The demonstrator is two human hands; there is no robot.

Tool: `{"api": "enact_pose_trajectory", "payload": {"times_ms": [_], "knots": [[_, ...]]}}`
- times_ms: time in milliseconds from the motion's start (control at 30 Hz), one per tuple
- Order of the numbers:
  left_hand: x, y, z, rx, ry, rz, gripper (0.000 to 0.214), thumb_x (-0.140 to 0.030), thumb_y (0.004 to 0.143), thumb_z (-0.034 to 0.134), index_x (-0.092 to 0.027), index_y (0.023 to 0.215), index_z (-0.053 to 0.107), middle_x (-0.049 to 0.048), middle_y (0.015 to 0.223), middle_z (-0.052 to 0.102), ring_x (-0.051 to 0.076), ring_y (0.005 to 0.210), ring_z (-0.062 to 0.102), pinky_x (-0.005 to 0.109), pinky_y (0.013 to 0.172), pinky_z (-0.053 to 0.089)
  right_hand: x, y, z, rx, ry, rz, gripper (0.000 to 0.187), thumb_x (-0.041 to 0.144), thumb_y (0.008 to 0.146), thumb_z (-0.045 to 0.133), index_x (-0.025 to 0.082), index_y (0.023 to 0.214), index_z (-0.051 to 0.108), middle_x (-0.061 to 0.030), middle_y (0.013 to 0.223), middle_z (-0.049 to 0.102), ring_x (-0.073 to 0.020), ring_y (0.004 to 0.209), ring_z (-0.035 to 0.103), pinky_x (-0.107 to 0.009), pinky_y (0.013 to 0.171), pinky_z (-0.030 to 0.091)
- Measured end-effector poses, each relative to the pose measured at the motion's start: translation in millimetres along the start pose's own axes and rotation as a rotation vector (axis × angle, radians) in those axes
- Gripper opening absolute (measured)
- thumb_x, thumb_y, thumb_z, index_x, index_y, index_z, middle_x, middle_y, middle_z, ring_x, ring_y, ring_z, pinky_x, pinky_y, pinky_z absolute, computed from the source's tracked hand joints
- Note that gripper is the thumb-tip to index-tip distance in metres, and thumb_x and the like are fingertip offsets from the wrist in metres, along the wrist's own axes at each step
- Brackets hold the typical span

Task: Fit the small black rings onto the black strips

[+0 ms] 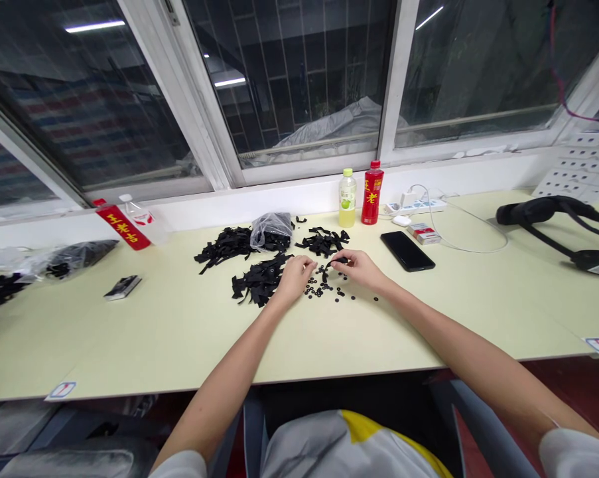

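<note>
My right hand (357,267) pinches a black fabric strip (335,261) above the table (379,332). Close by on the left, my left hand (296,275) has its fingers drawn together; whatever lies between them is too small to make out. Small black rings (319,291) are scattered on the table below and between both hands. A heap of black strips (259,279) lies just left of my left hand. Beyond my hands is a smaller pile of strips (324,241).
Behind the strips sits a clear plastic bag (272,231) on another black heap (224,245). A yellow-green drink bottle (347,199) and a red bottle (373,194) stand by the window. To the right lie a phone (407,251), a small box (424,233) and a black headset (572,226).
</note>
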State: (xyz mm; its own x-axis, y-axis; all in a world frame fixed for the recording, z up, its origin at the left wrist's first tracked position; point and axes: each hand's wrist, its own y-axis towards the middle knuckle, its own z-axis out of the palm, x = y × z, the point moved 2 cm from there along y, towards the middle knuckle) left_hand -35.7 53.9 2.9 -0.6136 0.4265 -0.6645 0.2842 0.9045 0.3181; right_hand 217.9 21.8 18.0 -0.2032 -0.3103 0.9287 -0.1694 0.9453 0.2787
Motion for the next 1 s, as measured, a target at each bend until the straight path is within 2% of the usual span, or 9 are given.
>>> {"api": "enact_pose_trajectory", "payload": {"times_ms": [133, 300, 533, 700, 867, 1000], "knots": [[-2.5, -2.2, 11.3, 0.113, -0.284, -0.090, 0.038, -0.055, 0.110, 0.089, -0.021, 0.093, 0.091, 0.0069, 0.092, 0.084, 0.025, 0.085, 0.072, 0.040, 0.087, 0.060, 5.4, -5.4, 7.9, 0.092, 0.055, 0.017, 0.046, 0.069, 0.084, 0.106, 0.026, 0.092, 0.089, -0.0064, 0.096, 0.092, -0.0255, 0.079, 0.075, -0.038, 0.073, 0.061], [-4.6, -7.5, 27.8, 0.210, -0.490, -0.188, 0.055, -0.071, 0.107, 0.091, -0.021, 0.085, 0.088, 0.0043, 0.075, 0.072, 0.019, 0.068, 0.059, 0.035, 0.069, 0.051, 8.3, -8.5, 11.2, 0.108, 0.080, 0.071, 0.045, 0.064, 0.084, 0.108, 0.028, 0.089, 0.082, -0.0070, 0.089, 0.092, -0.0292, 0.082, 0.082, -0.037, 0.071, 0.062], [-8.5, -9.9, 29.1, 0.206, -0.608, -0.198, 0.067, -0.083, 0.100, 0.097, -0.018, 0.088, 0.088, 0.0063, 0.081, 0.077, 0.019, 0.072, 0.062, 0.033, 0.070, 0.053, 3.3, -6.4, 10.4, 0.082, 0.055, 0.048, 0.058, 0.077, 0.083, 0.106, 0.028, 0.089, 0.075, -0.0058, 0.087, 0.092, -0.0308, 0.086, 0.086, -0.042, 0.081, 0.065], [-13.8, -11.3, 29.4, 0.212, -0.626, -0.190, 0.071, -0.087, 0.104, 0.091, -0.019, 0.085, 0.085, 0.0073, 0.080, 0.076, 0.020, 0.072, 0.063, 0.035, 0.071, 0.052, 0.1, -5.9, 11.0, 0.083, 0.047, 0.053, 0.052, 0.072, 0.083, 0.099, 0.029, 0.088, 0.070, -0.0046, 0.085, 0.087, -0.0299, 0.085, 0.082, -0.043, 0.085, 0.064], [-15.8, -12.2, 26.1, 0.219, -0.579, -0.118, 0.054, -0.075, 0.096, 0.104, -0.023, 0.091, 0.089, 0.0100, 0.085, 0.084, 0.027, 0.080, 0.073, 0.039, 0.075, 0.056, 1.7, -4.2, 7.2, 0.110, -0.029, 0.058, 0.038, 0.059, 0.082, 0.100, 0.029, 0.085, 0.077, -0.0060, 0.090, 0.085, -0.0293, 0.088, 0.074, -0.041, 0.080, 0.058], [-13.0, -11.4, 22.4, 0.254, -0.608, -0.137, 0.050, -0.071, 0.094, 0.105, -0.023, 0.092, 0.090, 0.0108, 0.088, 0.087, 0.025, 0.076, 0.070, 0.039, 0.071, 0.055, 5.8, -4.1, 3.0, 0.137, -0.006, 0.103, 0.034, 0.056, 0.081, 0.100, 0.026, 0.086, 0.083, -0.0055, 0.089, 0.084, -0.0258, 0.085, 0.068, -0.038, 0.077, 0.054]]}}
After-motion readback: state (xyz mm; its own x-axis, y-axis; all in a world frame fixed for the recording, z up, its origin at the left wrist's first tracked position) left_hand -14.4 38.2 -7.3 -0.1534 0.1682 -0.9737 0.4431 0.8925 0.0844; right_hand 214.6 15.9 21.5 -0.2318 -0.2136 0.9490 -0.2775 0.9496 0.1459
